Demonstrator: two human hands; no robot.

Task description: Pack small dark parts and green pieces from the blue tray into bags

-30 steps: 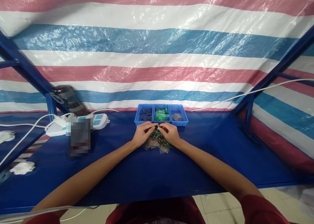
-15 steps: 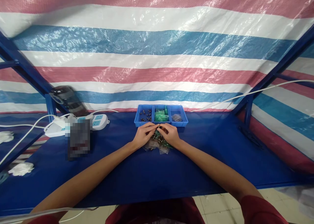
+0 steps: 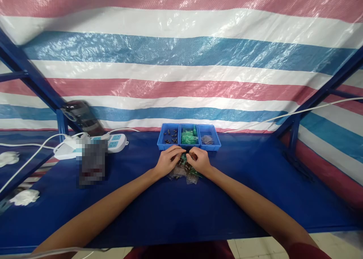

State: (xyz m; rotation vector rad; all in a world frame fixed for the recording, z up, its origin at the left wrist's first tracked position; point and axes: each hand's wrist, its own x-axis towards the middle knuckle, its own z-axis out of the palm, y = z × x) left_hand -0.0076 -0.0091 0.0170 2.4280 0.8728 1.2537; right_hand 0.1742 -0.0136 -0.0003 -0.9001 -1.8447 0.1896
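Note:
My left hand (image 3: 169,160) and my right hand (image 3: 200,161) come close together just in front of three joined blue bins. The fingers of each are bent and pinched over a heap of small brown parts, green pieces and clear plastic bags (image 3: 179,171). What the fingertips hold is too small to name. The left bin (image 3: 159,141) has several small brown metal-looking parts in it. Green plastic packets (image 3: 188,137) fill much of the middle bin. Small clear bags (image 3: 207,140) lie in the right bin.
The blue table (image 3: 170,210) carries a white power strip (image 3: 117,142) with cables on the left. Before it lies a blurred-out dark object (image 3: 93,162). A dark bottle-like container (image 3: 83,117) leans behind. Crumpled white tissue (image 3: 25,197) sits far left. Blue frame posts stand at both sides.
The view has shifted slightly, so bins and hands appear a little lower and to the right. My fingertips have drawn slightly apart over the heap.

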